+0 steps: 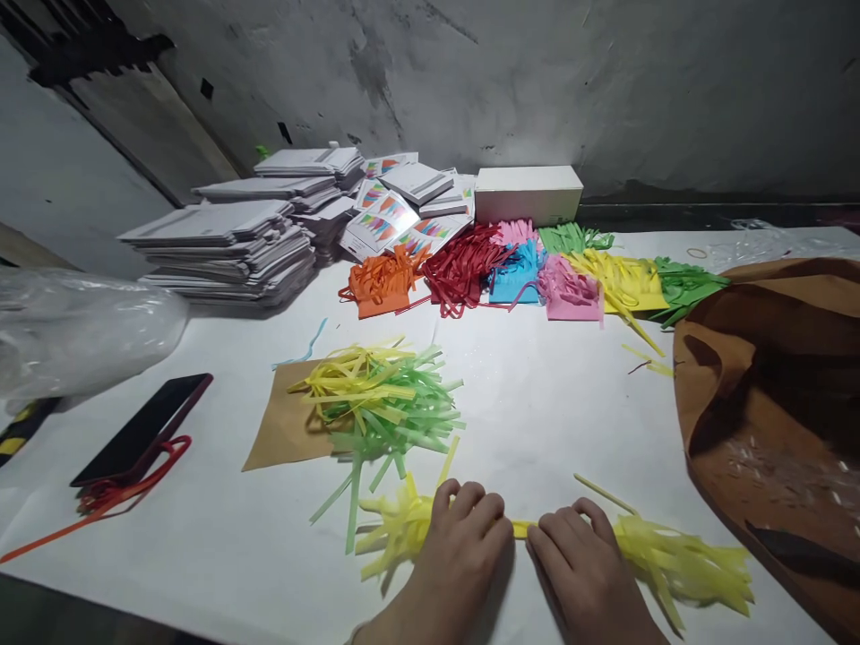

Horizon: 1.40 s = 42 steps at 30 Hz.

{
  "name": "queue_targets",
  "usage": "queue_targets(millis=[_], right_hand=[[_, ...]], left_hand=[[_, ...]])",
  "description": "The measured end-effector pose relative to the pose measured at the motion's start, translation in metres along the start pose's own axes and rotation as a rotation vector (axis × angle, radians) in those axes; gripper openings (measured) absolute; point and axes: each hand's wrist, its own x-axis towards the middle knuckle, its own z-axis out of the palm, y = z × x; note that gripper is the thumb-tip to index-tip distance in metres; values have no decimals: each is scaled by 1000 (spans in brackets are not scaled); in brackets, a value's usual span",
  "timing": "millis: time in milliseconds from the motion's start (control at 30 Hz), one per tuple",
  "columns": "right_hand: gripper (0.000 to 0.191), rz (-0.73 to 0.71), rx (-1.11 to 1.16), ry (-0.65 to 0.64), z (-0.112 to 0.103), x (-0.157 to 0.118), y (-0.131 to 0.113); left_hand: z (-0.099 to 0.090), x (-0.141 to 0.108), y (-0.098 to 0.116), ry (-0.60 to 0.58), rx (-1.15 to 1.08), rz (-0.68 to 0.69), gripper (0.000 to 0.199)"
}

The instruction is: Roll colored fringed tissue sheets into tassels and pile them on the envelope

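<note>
A yellow paper fringe (692,564) lies across the front of the white table, its strips fanning out at both ends and its middle narrowed to a thin band. My left hand (467,546) is closed on it left of the middle, fingers curled over the paper. Close beside, my right hand (581,564) is closed on the same piece, with a short stretch of the band showing between the hands. Beyond my left hand, yellow and green tassels (396,394) rest partly on a brown paper sheet (279,421).
Fringed papers in several colours (470,264) line the back, by paper stacks (228,251) and a white box (528,193). At left are a phone (144,430) on red strips and a plastic bag (87,331). A brown bag (705,403) stands at right.
</note>
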Motion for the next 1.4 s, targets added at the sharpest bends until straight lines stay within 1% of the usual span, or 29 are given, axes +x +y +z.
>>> queue_targets(millis=[67,167,233,333,467,500,567,633,700,800,867,933,967,1067,1100,1133,1200,1267,1300,1400], right_hand=[[28,36,7,-1,3,1,-1],[28,73,14,31,5,2,-2],[24,100,41,34,5,2,-2],[23,117,59,-23,1,1,0],[24,133,-3,-61,-7,-3,5],[24,149,-16,-66,-9,-4,6],[24,190,-38,-79,-11,-5,8],[26,229,-76,-67,-13,-5,11],[27,244,-143,-62,-13,-3,12],[27,196,-253,-110,-14,2,15],[26,159,-281,-147,-16,6,16],[24,170,-236,-162,-19,8,18],[23,199,-186,-158,-20,8,18],[17,295,-3,-145,-26,8,20],[16,306,35,-139,-27,8,19],[17,295,52,-132,-29,9,18],[22,198,25,-121,-29,9,14],[22,70,-61,-119,-25,10,9],[20,24,-108,-122,-22,11,7],[16,-29,-227,-104,-16,16,4]], left_hand=[[5,0,-3,-55,-5,3,13],[5,1,-5,-77,-30,11,12],[0,2,-6,-78,-58,23,13],[-6,4,-9,-74,-70,30,17],[-5,4,-12,-15,-91,50,21],[-5,4,-12,-18,-96,35,20],[-4,2,-9,-64,-91,-21,17],[-5,3,-4,-124,-65,-92,18],[-7,7,4,-153,-28,-171,20],[-11,16,13,-202,26,-270,19],[-13,21,16,-230,64,-287,16],[-13,22,15,-213,110,-256,14],[-12,21,14,-190,131,-210,15],[-6,16,11,-117,175,3,17],[-3,14,10,-104,188,67,16],[0,12,8,-91,200,114,15],[4,12,6,-65,220,176,17],[7,17,1,-69,217,204,18],[8,20,-2,-90,201,197,17],[2,33,-10,-179,68,86,18]])
